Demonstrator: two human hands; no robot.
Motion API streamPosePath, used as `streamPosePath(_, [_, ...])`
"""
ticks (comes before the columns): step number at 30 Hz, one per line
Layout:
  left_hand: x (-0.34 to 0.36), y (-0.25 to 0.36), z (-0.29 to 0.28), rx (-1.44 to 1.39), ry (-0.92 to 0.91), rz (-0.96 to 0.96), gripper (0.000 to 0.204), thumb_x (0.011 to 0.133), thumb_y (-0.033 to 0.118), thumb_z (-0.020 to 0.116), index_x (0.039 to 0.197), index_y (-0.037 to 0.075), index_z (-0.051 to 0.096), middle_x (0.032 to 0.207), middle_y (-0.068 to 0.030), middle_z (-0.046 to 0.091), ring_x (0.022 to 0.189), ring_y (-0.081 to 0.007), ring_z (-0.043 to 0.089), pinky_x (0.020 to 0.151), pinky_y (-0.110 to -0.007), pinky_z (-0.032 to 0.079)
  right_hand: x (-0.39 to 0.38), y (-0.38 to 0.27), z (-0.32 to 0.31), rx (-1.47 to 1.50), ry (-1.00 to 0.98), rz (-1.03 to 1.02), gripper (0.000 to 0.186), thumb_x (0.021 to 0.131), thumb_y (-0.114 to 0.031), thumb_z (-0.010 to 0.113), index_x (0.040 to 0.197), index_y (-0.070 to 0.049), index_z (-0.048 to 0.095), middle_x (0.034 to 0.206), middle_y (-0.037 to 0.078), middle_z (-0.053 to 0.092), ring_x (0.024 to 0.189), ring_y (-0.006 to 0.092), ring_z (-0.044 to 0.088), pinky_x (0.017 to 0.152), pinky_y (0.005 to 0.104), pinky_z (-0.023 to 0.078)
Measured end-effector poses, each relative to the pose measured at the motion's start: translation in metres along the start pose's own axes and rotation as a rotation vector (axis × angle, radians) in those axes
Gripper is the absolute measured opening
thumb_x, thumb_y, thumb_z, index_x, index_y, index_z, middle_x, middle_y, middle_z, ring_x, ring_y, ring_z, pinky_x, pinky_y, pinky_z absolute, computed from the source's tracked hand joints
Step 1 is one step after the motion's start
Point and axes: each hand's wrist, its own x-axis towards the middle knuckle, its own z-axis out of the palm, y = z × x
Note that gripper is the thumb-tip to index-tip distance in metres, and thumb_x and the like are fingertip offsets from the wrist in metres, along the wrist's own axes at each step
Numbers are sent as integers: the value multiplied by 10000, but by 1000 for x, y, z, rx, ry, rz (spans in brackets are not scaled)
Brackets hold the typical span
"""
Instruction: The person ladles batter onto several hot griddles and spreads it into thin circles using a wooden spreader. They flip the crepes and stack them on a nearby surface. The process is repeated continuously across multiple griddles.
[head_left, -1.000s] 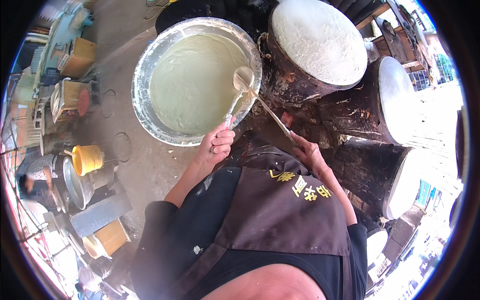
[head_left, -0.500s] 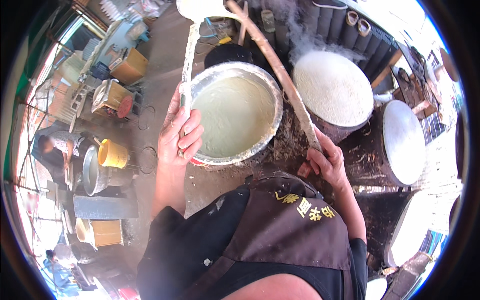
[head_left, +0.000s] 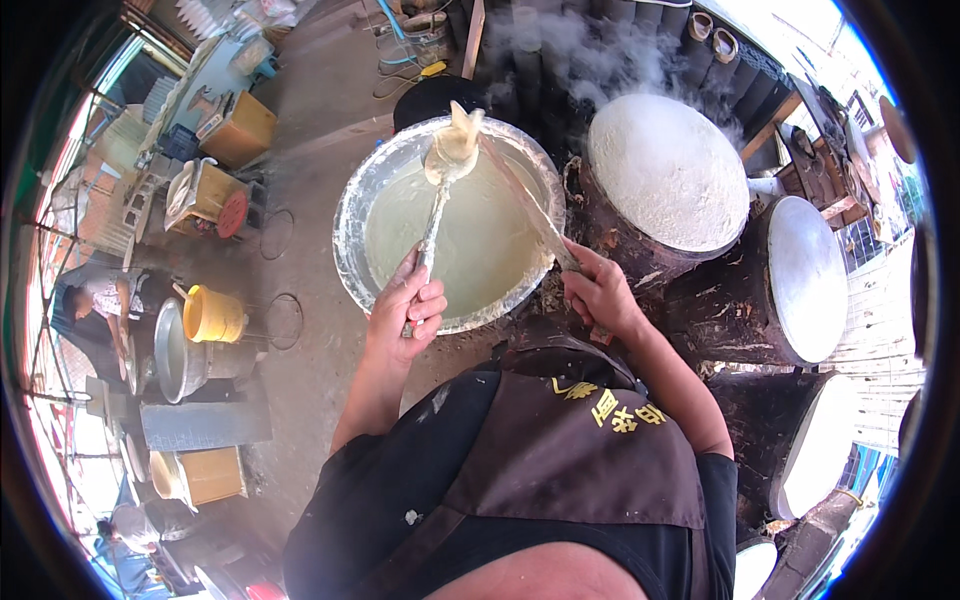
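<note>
My left hand (head_left: pixel 403 305) is closed round the handle of a ladle (head_left: pixel 452 155), its head thickly coated with pale paste. The ladle's head is over a wide metal basin (head_left: pixel 349 230) of thick, pale batter (head_left: pixel 470 255). In my right hand (head_left: pixel 603 290) is a flat wooden stick (head_left: pixel 535 212), gripped near its lower end. It slants up to the left across the basin, and its far tip meets the paste on the ladle. Whether the stick presses on the ladle's metal is hidden by that paste.
To the right of the basin, a large drum with a whitish top (head_left: pixel 668 170) gives off steam. Further right stands a dark drum with a pale round top (head_left: pixel 808 280). At left are a yellow pail (head_left: pixel 213 314), a metal basin (head_left: pixel 182 350) and another person (head_left: pixel 105 295).
The ladle's head has come down and nearer from beyond the basin to over it. My left hand has moved right and down, my right hand left and up, and the stick's tip has lowered.
</note>
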Motion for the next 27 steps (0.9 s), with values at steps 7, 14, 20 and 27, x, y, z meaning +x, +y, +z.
streamPosePath(7, [20, 28, -23, 7, -53, -93, 469, 1005, 144, 435, 1442, 225, 285, 724, 6, 407, 464, -25, 371, 305, -175, 361, 5, 41, 0, -480, 206, -324, 490, 839, -59, 610, 1322, -84, 536, 944, 196, 675, 798, 277, 662, 743, 329, 528])
streamPosePath(14, [48, 49, 9, 222, -204, -324, 540, 1004, 143, 435, 1490, 239, 219, 715, -8, 399, 443, -29, 346, 300, -175, 347, -52, 55, -30, -19, 113, 230, 499, 840, -45, 609, 1332, -100, 544, 769, 40, 636, 573, 85, 567, 561, 246, 487])
streamPosePath(20, [82, 12, 67, 373, -353, -542, 607, 976, 148, 500, 1500, 230, 205, 717, -18, 406, 439, -34, 350, 295, -180, 341, -122, 43, -64, 229, 540, 128, 502, 856, -26, 594, 1346, -117, 535, 822, 12, 649, 634, 52, 559, 587, 213, 467])
streamPosePath(27, [116, -112, 171, 438, -543, -718, 484, 998, 116, 428, 1454, 212, 294, 716, -10, 382, 423, -21, 327, 274, -165, 308, -260, 82, -97, -323, 926, 119, 510, 793, -13, 651, 1285, -129, 582, 1055, 192, 669, 957, 260, 679, 811, 320, 523])
